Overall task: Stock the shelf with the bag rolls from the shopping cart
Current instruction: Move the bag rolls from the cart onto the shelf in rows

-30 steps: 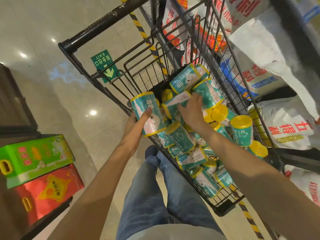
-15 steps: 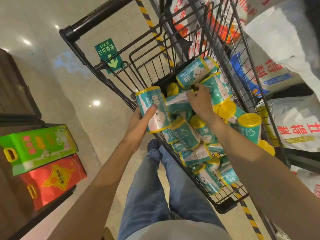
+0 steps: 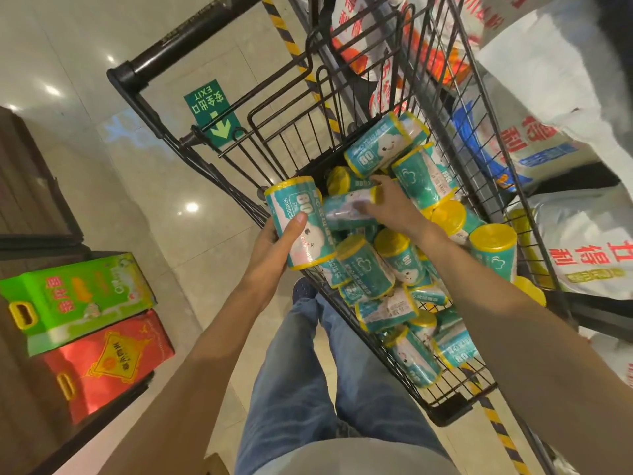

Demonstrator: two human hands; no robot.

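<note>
- A person's left hand [image 3: 277, 245] holds one teal bag roll [image 3: 299, 222] upright-tilted at the near-left rim of the shopping cart [image 3: 455, 402], thumb pressed on its label, fingers wrapped behind.
- The right hand [image 3: 387, 209] reaches into the cart and closes on a second roll [image 3: 346, 210], which lies just left of the palm with its long axis running left to right, on top of the heap of rolls [image 3: 394, 269].
- The right hand is the nearer to the heap; lifting looks like the step in hand.
- Readable print: "80" and "50X60CM" on the held roll; a green floor sign [image 3: 211, 113] reads "EXIT".
- No shelf space for the rolls can be made out.
</note>
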